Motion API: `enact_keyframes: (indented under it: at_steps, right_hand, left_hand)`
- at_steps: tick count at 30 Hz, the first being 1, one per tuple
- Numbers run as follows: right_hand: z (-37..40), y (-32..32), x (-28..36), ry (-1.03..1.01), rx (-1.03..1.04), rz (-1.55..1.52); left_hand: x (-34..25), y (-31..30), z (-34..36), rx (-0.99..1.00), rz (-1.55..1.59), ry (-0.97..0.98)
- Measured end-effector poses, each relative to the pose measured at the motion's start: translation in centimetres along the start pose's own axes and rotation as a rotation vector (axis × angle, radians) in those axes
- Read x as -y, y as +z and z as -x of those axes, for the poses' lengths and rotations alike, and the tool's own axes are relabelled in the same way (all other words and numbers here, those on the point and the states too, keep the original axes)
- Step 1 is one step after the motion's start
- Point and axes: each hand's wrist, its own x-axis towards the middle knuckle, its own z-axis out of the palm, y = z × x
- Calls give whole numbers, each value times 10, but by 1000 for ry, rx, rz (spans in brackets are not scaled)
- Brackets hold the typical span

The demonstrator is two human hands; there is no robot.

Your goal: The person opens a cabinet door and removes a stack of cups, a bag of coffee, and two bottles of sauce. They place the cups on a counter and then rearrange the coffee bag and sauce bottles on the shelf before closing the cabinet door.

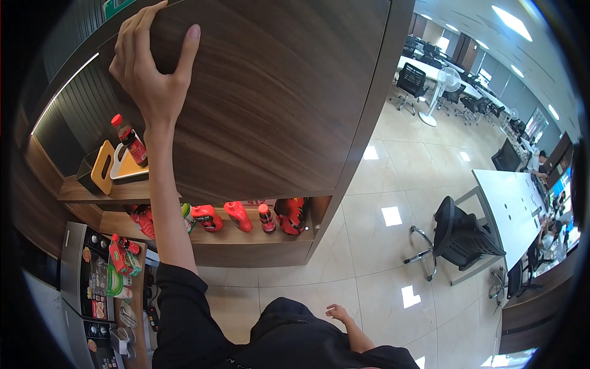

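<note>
My left hand is raised to a dark wood-grain cabinet door. Its fingers hook over the door's far left edge, and the thumb lies against the broad face. Beneath the door, the forearm crosses in front of a lower shelf with red bottles and other red packs, partly hiding them. Left of the wrist stand a dark sauce bottle with a red cap and a yellow-edged board. My right hand hangs low beside my body, fingers loosely bent and holding nothing.
At lower left, a counter carries boxed goods, cups and a steel appliance. To the right are a black swivel chair, a white desk and a standing fan. People sit at desks at far right.
</note>
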Motion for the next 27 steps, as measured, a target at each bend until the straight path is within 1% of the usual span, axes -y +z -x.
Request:
enact_keyframes:
  at_steps: [1,6,8,11,12,13,14,15,16,17,18,20,23,26,27]
  right_hand:
    - [0,0,-3,3,-6,2]
    - [-1,-3,-1,27,-36,-23]
    - [-27,3,-32,28,-35,-84]
    - [-45,6,-49,-69,-51,23]
    - [-40,7,-39,-34,-84,39]
    - [-48,10,-47,-90,-112,88]
    - [-39,10,-34,-107,-123,142]
    - [-34,13,-27,-83,-119,70]
    - [-21,12,-9,-77,-107,106]
    - [-17,13,0,-63,-102,28]
    - [-13,12,6,-79,-92,41]
    - [-13,11,5,-103,-94,36]
    - [-3,7,13,-25,-138,-17]
    - [-14,7,4,4,-104,102]
    - [-14,8,5,-14,-96,123]
  left_hand:
    - [-1,0,-1,-1,26,-4]
    - [0,2,6,19,-100,-21]
    - [-5,5,9,26,-149,-32]
    - [-14,6,17,66,-216,-65]
    - [-15,5,23,68,-220,-76]
    - [-16,4,31,70,-226,-91]
    - [-18,2,40,73,-231,-107]
    - [-20,-1,49,100,-236,-115]
    - [-21,-3,57,110,-229,-118]
    - [-21,-6,65,120,-225,-120]
    - [-20,-8,72,130,-224,-123]
    - [-18,-14,83,162,-228,-105]
    - [-18,-20,95,190,-244,-106]
    - [-21,-22,106,205,-257,-103]
    - [-21,-23,111,214,-269,-106]
